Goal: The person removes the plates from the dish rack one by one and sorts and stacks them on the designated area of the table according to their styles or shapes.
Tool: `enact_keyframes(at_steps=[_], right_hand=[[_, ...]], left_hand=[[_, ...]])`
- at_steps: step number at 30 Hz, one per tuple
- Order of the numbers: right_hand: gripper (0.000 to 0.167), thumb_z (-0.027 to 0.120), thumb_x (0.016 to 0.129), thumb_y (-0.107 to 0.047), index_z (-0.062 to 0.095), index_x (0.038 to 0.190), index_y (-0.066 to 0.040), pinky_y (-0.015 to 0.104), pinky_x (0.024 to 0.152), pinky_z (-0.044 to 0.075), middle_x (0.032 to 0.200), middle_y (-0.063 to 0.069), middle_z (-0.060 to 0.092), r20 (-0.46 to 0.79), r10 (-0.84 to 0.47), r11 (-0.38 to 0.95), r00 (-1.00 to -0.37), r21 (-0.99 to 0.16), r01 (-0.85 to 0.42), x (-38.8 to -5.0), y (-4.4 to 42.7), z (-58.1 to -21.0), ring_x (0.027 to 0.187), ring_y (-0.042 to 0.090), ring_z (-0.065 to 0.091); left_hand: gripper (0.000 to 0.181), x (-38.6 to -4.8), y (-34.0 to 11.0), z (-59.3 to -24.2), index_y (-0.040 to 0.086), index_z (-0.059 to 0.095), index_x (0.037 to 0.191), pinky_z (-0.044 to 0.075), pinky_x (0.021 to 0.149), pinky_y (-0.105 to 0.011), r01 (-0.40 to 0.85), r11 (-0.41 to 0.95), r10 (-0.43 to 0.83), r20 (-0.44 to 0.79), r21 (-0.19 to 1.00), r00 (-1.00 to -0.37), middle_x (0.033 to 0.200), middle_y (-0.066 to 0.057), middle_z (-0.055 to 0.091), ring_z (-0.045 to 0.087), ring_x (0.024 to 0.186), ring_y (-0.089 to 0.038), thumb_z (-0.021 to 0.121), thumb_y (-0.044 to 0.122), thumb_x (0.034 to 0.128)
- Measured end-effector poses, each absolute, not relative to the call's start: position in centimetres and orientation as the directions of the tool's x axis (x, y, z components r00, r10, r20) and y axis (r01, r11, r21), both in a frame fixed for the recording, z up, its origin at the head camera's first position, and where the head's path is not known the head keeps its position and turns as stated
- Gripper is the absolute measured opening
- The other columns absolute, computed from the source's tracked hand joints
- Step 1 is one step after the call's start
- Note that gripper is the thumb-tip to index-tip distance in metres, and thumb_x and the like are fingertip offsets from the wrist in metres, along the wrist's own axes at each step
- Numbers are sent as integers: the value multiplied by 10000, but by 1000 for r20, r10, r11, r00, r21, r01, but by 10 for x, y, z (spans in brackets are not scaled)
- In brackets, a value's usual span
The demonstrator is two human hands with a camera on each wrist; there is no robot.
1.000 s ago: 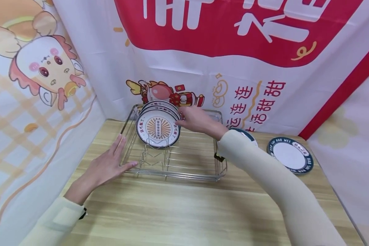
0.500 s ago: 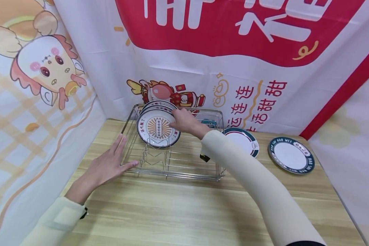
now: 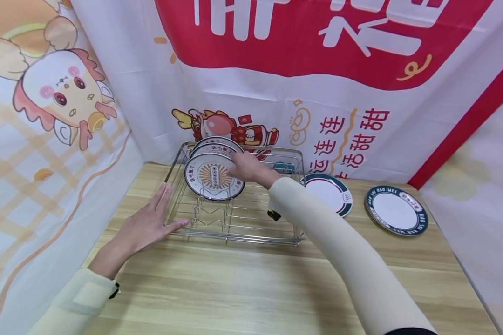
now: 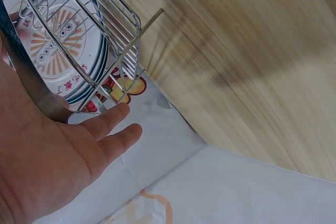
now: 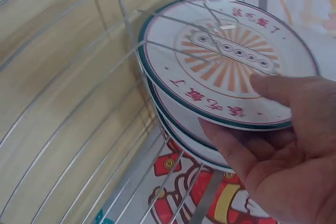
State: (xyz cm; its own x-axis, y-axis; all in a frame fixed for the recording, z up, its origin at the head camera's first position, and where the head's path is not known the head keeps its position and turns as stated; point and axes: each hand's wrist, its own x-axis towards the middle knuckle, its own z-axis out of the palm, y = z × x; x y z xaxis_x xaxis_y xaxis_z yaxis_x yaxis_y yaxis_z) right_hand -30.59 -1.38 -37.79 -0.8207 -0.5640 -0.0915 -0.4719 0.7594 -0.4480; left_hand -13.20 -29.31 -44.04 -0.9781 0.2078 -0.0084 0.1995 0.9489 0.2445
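Note:
Three round plates with an orange ray print stand in the left part of a wire rack [image 3: 260,239]. My right hand [image 3: 249,167] pinches the front plate [image 3: 211,179] at its right edge; in the right wrist view the thumb of that hand [image 5: 294,135] lies on the printed face of the plate [image 5: 173,30] and the fingers are behind it. My left hand [image 3: 144,225], fingers extended, rests at the rack's left side; in the left wrist view the hand [image 4: 58,161] is against the rack's metal edge.
A green-rimmed plate [image 3: 324,190] lies just right of the rack, and another plate [image 3: 396,211] lies farther right on the wooden table [image 3: 234,288]. A printed cloth [image 3: 243,88] hangs behind the rack, with another at the left.
My right hand has moved left along the front plate, its thumb now farther over the printed face. The front plate's top has dropped slightly, showing more of the plates behind. My left hand stays put.

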Motion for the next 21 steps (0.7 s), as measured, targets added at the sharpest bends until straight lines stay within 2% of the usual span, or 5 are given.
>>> enact_keyframes(at_steps=[5, 11, 17, 21], right_hand=[[300, 670, 1061, -174, 641, 1315, -17, 276, 743, 602, 1175, 109, 688, -98, -585, 751, -805, -440, -493, -302, -17, -383, 872, 198, 675], [296, 661, 1065, -157, 663, 1333, -32, 294, 841, 618, 1257, 109, 696, -82, -582, 743, -809, -458, -488, -298, -16, -386, 959, 192, 687], [281, 664, 1063, -161, 695, 1314, -37, 263, 715, 608, 1207, 110, 741, -76, -592, 739, -802, -449, -502, -295, -14, -387, 897, 192, 696], [280, 665, 1064, -170, 704, 1303, -28, 263, 712, 608, 1208, 121, 748, -49, -603, 735, -797, -422, -530, -295, -14, -385, 891, 190, 701]], left_hand=[[1100, -132, -293, -442, 21, 14, 1693, 509, 987, -720, 201, 949, 208, -2, 243, -978, 1764, -233, -12, 443, 1392, -611, 479, 745, 1008], [1100, -132, -294, -442, 29, 2, 1694, 507, 989, -721, 199, 949, 206, -6, 245, -978, 1765, -228, -20, 443, 1391, -612, 479, 745, 1008], [1103, -132, -294, -443, 17, 23, 1694, 512, 983, -719, 201, 948, 210, -10, 248, -978, 1766, -227, -19, 446, 1391, -610, 478, 749, 1006], [1103, -133, -294, -443, 21, 13, 1694, 521, 962, -721, 201, 948, 209, -7, 248, -978, 1767, -223, -24, 446, 1388, -614, 478, 748, 1007]])
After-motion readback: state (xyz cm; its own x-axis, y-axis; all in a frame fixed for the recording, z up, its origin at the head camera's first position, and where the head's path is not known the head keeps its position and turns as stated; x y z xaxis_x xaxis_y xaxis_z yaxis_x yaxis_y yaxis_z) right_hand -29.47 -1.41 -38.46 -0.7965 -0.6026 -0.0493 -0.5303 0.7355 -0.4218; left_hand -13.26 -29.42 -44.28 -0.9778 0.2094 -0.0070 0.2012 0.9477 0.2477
